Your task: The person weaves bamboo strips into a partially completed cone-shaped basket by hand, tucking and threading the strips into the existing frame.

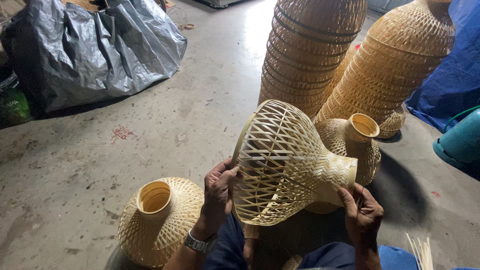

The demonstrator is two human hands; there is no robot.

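While gripped at rim and neck, bell-shaped woven bamboo shade [280, 160] between closed left fingers [222, 172] and right fingers [350, 196].

Basket [287, 160] before 2 stacks [312, 50].

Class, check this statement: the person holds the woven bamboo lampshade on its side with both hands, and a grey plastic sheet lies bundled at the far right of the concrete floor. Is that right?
One detail is wrong. The grey plastic sheet lies bundled at the far left, not the right, as the head view shows. The rest holds: the left hand grips the wide rim and the right hand the narrow neck of the woven bamboo lampshade, held on its side.
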